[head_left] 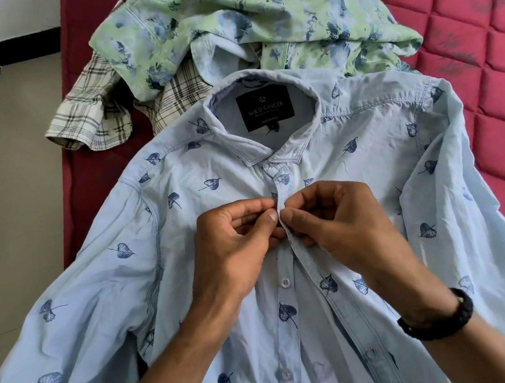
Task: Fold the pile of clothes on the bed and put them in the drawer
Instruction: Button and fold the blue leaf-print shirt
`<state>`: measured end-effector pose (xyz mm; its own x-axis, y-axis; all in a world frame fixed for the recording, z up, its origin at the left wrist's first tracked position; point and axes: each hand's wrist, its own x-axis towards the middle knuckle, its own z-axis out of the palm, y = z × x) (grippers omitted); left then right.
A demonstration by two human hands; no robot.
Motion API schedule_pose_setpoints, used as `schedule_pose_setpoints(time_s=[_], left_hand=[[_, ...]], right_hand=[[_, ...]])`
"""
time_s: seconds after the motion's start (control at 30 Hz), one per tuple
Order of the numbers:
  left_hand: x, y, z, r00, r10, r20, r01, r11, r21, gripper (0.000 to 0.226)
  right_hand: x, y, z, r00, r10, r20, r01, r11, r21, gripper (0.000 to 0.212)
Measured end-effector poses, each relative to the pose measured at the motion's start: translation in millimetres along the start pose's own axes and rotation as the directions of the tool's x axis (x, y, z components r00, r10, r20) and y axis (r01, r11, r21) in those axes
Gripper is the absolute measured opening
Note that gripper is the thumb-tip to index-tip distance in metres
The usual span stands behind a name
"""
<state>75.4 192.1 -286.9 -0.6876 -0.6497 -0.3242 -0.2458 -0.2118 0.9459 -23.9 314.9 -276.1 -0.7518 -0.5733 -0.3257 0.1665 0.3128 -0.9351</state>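
Head camera: a soft, creased pale blue shirt (190, 266) printed with dark leaves lies front-up on a quilted red mattress (484, 41). The left hand (233, 246) and right hand (341, 227) pinch its button placket at mid-chest. Behind lie a crumpled green floral shirt (218, 16) and a checked shirt (86, 117). The blue shirt's hem is cut off below.

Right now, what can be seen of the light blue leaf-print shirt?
The light blue shirt lies front up on the red quilted mattress, collar away from the viewer, sleeves spread. Woven fabric, dark blue leaves, black neck label. Lower buttons look undone. The left hand and right hand pinch its placket below the collar.
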Motion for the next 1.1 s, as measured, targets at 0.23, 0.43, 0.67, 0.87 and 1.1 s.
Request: schedule_pose_setpoints(time_s=[0.23,0.43,0.67,0.87,1.1], left_hand=[[1.7,-2.8,-4.6,0.987,0.154,0.039,-0.159,0.967,0.201,0.007],[4.4,-8.1,-5.1,0.979,0.202,0.011,-0.202,0.972,0.120,0.006],[5.4,-12.0,-2.5,0.991,0.110,-0.074,-0.116,0.990,-0.085,0.010],[9.5,-9.2,-3.6,0.997,0.071,-0.024,-0.073,0.991,-0.111,0.015],[11.6,-7.1,-7.8,0.988,0.152,0.038,-0.152,0.988,-0.001,0.018]], right_hand=[[-1.4,5.9,4.1,0.996,-0.062,-0.057,0.055,0.990,-0.127,0.013],[1.4,0.5,-1.2,0.999,-0.033,0.041,0.034,0.999,-0.031,0.013],[3.2,1.4,2.0,0.997,-0.073,0.025,0.073,0.997,-0.022,0.009],[4.7,4.5,0.3,0.989,-0.144,0.033,0.146,0.983,-0.107,0.008],[3.8,4.4,-4.6,0.897,-0.437,0.060,0.412,0.781,-0.470,0.011]])
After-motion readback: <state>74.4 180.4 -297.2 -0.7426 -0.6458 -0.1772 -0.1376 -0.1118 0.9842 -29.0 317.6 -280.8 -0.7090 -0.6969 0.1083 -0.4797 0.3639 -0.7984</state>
